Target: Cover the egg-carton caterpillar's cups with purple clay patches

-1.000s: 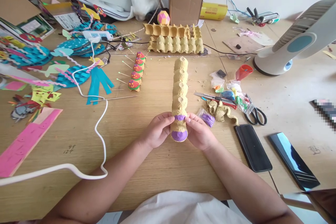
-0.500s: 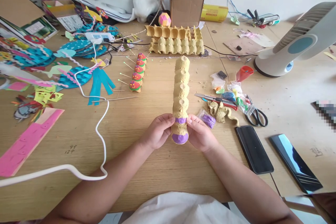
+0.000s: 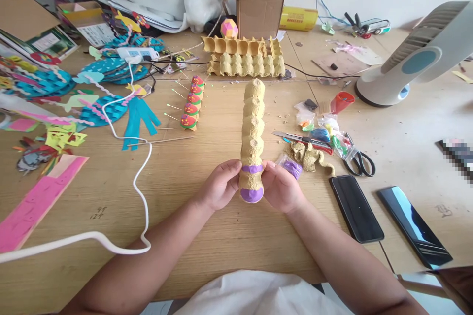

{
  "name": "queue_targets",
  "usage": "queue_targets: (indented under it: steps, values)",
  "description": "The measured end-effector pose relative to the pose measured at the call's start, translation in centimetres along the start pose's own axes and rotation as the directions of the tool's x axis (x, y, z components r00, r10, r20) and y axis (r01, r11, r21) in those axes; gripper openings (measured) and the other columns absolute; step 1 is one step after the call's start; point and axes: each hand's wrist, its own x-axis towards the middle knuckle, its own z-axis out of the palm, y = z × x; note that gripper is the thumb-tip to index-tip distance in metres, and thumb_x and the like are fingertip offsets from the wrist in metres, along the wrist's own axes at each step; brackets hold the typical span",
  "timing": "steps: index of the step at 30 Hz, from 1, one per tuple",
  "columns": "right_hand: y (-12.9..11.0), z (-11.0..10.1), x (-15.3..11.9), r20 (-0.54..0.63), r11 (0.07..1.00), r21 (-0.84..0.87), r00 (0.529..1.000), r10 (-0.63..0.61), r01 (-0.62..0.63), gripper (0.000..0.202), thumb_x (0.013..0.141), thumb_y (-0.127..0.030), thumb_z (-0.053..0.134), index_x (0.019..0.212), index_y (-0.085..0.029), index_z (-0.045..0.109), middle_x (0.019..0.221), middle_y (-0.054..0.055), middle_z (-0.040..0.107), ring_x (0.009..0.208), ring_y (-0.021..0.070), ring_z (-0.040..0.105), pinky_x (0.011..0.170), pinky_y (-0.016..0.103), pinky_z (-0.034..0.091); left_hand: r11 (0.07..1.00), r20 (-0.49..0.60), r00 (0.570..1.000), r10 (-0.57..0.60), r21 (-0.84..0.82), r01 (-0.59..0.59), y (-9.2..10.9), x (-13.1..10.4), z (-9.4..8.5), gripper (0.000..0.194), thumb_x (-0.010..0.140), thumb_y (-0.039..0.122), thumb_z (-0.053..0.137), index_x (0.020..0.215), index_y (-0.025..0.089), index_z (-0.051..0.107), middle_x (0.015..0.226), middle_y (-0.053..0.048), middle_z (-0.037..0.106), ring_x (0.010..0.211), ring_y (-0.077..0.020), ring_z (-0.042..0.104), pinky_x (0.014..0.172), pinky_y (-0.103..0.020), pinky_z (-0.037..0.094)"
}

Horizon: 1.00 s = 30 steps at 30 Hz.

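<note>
A long bumpy strip (image 3: 253,128), coated in rough tan material, stands out from the near middle of the table toward the back. Purple clay (image 3: 252,195) covers its near end, and a thin purple band (image 3: 252,169) crosses it a little farther up. My left hand (image 3: 221,184) grips the strip's left edge at that band, thumb on top. On the right edge, my right hand (image 3: 281,187) grips the same strip with thumb and fingers. A bag of purple clay (image 3: 292,168) lies just beyond my right hand.
Left of the strip are painted red-and-green bumps (image 3: 192,103) with pins and a white cable (image 3: 138,182). Egg cartons (image 3: 251,65) sit behind. To the right are a cutter (image 3: 306,140), scissors (image 3: 360,160), a red cup (image 3: 342,102), a phone (image 3: 356,208) and a fan (image 3: 410,59).
The whole view has shifted very slightly. Both hands keep their hold on the strip, and my right fingers have moved a little at the purple band.
</note>
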Motion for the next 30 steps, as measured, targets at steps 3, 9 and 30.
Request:
queue_targets:
  steps: [3, 9, 30]
  values:
    - [0.1, 0.03, 0.0, -0.019, 1.0, -0.002, 1.0, -0.011, 0.011, 0.036, 0.077, -0.056, 0.083, 0.082, -0.022, 0.073, 0.082, 0.002, 0.073, 0.08, 0.0202, 0.065, 0.076, 0.033, 0.051, 1.0, 0.02, 1.0, 0.0, -0.002, 0.0, 0.09, 0.0, 0.04, 0.044, 0.081, 0.053, 0.083, 0.095, 0.011, 0.08, 0.088, -0.011, 0.077, 0.076, -0.0187, 0.069, 0.07, -0.028, 0.055]
    - [0.43, -0.12, -0.1, -0.094, 1.0, -0.016, 0.996, 0.004, -0.005, 0.034, 0.071, -0.042, 0.094, 0.079, -0.019, 0.071, 0.075, -0.001, 0.069, 0.07, 0.013, 0.059, 0.067, 0.026, 0.047, 1.0, -0.027, 1.0, 0.003, -0.023, -0.004, 0.05, 0.08, 0.38, 0.032, 0.071, 0.038, 0.094, 0.084, 0.014, 0.077, 0.081, -0.005, 0.076, 0.073, -0.0142, 0.068, 0.066, -0.024, 0.053]
    - [0.46, -0.13, 0.13, -0.149, 0.997, -0.067, 0.988, -0.049, 0.039, 0.033, 0.066, -0.038, 0.097, 0.075, -0.018, 0.073, 0.075, 0.0, 0.071, 0.067, 0.0115, 0.059, 0.067, 0.026, 0.049, 0.999, -0.097, 0.994, 0.053, 0.014, -0.052, -0.04, 0.27, 0.83, 0.029, 0.066, 0.034, 0.096, 0.074, 0.014, 0.076, 0.076, -0.005, 0.077, 0.068, -0.0135, 0.067, 0.065, -0.025, 0.052]
